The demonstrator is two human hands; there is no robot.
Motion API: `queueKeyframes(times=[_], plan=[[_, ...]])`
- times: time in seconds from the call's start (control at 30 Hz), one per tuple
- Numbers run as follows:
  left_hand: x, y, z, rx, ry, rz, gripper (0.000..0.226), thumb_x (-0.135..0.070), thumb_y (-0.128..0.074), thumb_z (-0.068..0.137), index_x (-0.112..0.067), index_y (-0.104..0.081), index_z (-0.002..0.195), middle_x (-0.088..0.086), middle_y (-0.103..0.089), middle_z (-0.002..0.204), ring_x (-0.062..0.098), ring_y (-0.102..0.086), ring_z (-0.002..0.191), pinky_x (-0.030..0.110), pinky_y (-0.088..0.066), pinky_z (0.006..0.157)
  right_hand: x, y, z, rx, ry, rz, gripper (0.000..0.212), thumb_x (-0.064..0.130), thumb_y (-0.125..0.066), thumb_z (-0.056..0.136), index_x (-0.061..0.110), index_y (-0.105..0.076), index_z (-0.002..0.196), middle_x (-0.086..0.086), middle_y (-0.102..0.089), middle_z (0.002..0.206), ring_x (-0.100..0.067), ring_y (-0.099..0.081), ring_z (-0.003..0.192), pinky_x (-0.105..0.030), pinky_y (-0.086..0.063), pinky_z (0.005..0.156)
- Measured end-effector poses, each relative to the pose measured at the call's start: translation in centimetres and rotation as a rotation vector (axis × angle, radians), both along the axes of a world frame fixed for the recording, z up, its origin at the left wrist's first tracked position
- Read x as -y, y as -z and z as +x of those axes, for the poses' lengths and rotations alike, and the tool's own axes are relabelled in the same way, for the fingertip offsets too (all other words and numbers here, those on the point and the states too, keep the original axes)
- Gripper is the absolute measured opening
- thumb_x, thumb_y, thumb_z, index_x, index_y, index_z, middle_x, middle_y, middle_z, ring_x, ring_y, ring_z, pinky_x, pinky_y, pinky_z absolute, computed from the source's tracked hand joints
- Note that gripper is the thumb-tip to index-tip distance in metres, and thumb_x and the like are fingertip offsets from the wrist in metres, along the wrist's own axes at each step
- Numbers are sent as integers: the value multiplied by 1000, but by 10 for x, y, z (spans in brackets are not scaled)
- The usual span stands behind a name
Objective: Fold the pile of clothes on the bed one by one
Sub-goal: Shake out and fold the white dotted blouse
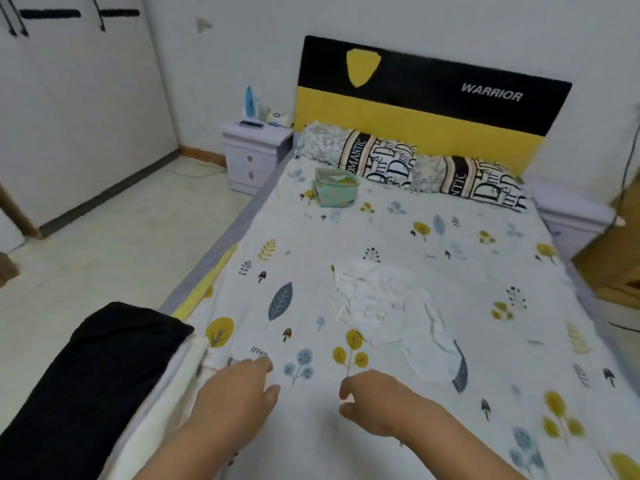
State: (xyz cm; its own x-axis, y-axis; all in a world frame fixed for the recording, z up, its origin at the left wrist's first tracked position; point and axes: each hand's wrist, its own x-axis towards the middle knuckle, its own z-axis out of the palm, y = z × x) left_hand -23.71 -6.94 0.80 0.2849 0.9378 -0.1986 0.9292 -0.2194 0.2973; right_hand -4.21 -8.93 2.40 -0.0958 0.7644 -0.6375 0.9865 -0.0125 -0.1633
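A crumpled white garment (388,306) lies unfolded in the middle of the bed (485,258), which has a white sheet printed with leaves and trees. At the bed's near left edge sit a folded black garment (104,368) and a folded white piece (173,403) beside it. My left hand (235,393) rests flat on the sheet next to the white piece, fingers relaxed. My right hand (374,403) hovers over the sheet with loosely curled fingers and holds nothing. Both hands are nearer to me than the crumpled garment.
Two patterned pillows (415,164) lean against a black and yellow headboard (433,109). A small green fabric box (336,187) sits near them. A white nightstand (252,154) with a blue bottle stands left of the bed. Wardrobe doors (69,116) line the left wall.
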Motion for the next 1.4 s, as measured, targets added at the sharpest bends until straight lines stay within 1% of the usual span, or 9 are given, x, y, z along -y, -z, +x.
queueKeyframes(times=[0.27, 0.47, 0.67, 0.9, 1.0, 1.13, 1.27, 1.33, 1.4], plan=[[-18, 50, 126, -62, 199, -92, 36, -39, -39, 96, -25, -44, 129, -5, -56, 125, 15, -53, 115, 26, -42, 89, 26, 39, 138, 0, 251, -60, 35, 22, -40, 96, 8, -53, 126, -11, -53, 130, -25, -52, 113, -27, -34, 77], [-35, 100, 194, -127, 246, -117, 34, -36, -37, 96, -25, -45, 127, -5, -54, 128, 13, -52, 116, 25, -42, 89, 26, 93, 214, 33, 399, -47, 36, 23, -38, 97, 12, -47, 130, -8, -47, 135, -23, -46, 123, -31, -33, 102], [-76, 164, 235, -216, 301, -135, 37, -28, -39, 95, -22, -41, 132, -1, -49, 129, 18, -48, 116, 28, -41, 91, -2, 168, 256, 71, 454, -23, 40, 15, -38, 95, 14, -40, 135, -9, -43, 136, -26, -43, 123, -32, -37, 97], [-128, 242, 267, -215, 381, -36, 28, -12, -72, 62, -5, -65, 88, 14, -63, 88, 35, -64, 72, 31, -43, 49, -40, 254, 287, 107, 532, 80, 54, 21, -43, 94, 18, -21, 143, -11, -24, 145, -29, -29, 132, -38, -33, 102], [-152, 270, 281, -260, 332, -47, 59, -20, -54, 88, -10, -31, 141, 18, -23, 151, 33, -31, 135, 42, -38, 99, -54, 283, 294, 77, 558, 140, 77, 38, -52, 89, 25, -4, 148, -11, -1, 155, -31, -9, 142, -44, -22, 111], [-187, 297, 298, -283, 305, -21, 82, -35, -52, 90, -19, 2, 149, 13, 10, 157, 31, -3, 144, 42, -16, 115, -73, 320, 296, 86, 479, 137, 96, 47, -60, 82, 32, 9, 148, -4, 19, 156, -31, 12, 144, -55, -8, 113], [-201, 332, 311, -334, 313, -50, 95, -51, -55, 85, -17, 7, 148, 7, -9, 157, 27, -9, 144, 48, -10, 114, -80, 349, 289, 113, 473, 139, 59, 36, -44, 93, 24, -19, 145, -6, -13, 155, -34, -10, 141, -52, -27, 107], [-205, 344, 311, -290, 315, -5, 65, -40, -52, 88, -13, -25, 141, 6, -46, 135, 26, -42, 126, 42, -25, 105, -81, 352, 288, 141, 435, 265, 35, 18, -38, 95, 16, -42, 130, -8, -43, 135, -30, -36, 124, -38, -39, 94], [-201, 341, 308, -228, 353, 98, 11, -24, -46, 91, -16, -51, 95, 1, -59, 88, 24, -56, 85, 33, -32, 85, -79, 348, 289, 119, 442, 312, 27, 5, -36, 93, 10, -50, 116, -8, -55, 118, -23, -47, 105, -30, -40, 79]])
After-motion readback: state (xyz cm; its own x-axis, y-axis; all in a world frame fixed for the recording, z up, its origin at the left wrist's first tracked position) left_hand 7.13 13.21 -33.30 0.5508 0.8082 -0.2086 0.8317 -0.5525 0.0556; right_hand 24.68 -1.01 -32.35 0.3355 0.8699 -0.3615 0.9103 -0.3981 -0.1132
